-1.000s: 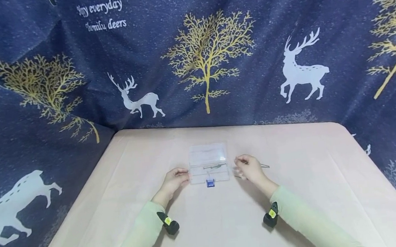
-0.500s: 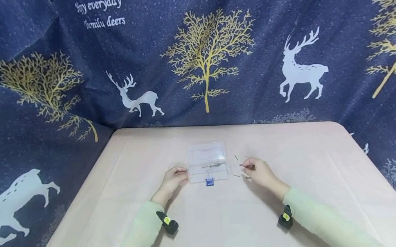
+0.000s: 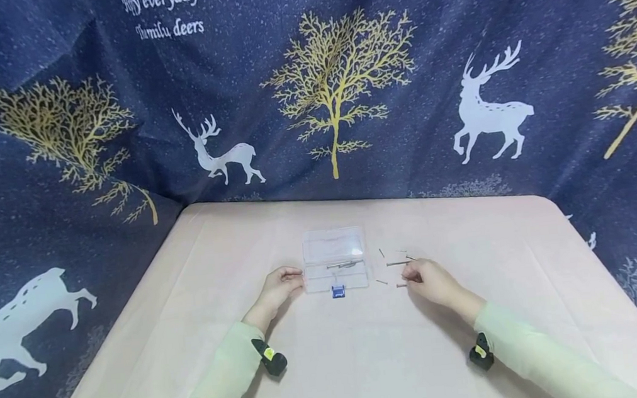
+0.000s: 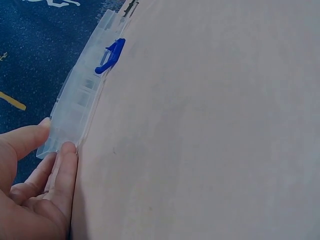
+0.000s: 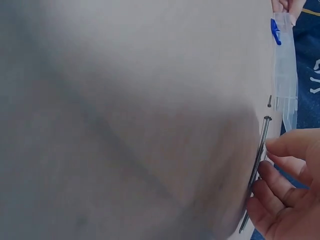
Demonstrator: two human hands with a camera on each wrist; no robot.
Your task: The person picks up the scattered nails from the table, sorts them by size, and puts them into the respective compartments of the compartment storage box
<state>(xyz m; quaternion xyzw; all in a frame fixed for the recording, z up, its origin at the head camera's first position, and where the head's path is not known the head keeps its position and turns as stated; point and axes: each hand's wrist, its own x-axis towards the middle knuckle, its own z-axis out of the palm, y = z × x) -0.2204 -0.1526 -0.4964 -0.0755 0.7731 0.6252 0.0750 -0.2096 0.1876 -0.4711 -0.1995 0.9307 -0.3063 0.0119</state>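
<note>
A clear plastic box point(image 3: 354, 282) with a blue latch point(image 3: 338, 292) lies on the table, its lid point(image 3: 331, 246) folded back. Several long nails point(image 3: 344, 265) rest inside it. My left hand point(image 3: 274, 293) grips the box's left end; in the left wrist view the thumb is on one edge and the fingertips on the other. My right hand point(image 3: 432, 279) is among the loose nails to the right, fingers curled. Long nails point(image 5: 257, 165) run along its thumb and fingertips; I cannot tell whether it pinches one. A nail point(image 3: 397, 263) shows its head end left of the fingers.
Small nails point(image 3: 381, 282) lie loose between the box and the right hand, one small nail point(image 3: 381, 253) farther back. A light cloth covers the table point(image 3: 333, 362). A dark blue patterned curtain point(image 3: 263, 90) hangs at the back and left.
My right hand has moved to the right, away from the box, uncovering small nails and the head end of a long nail. The left hand has stayed on the box.
</note>
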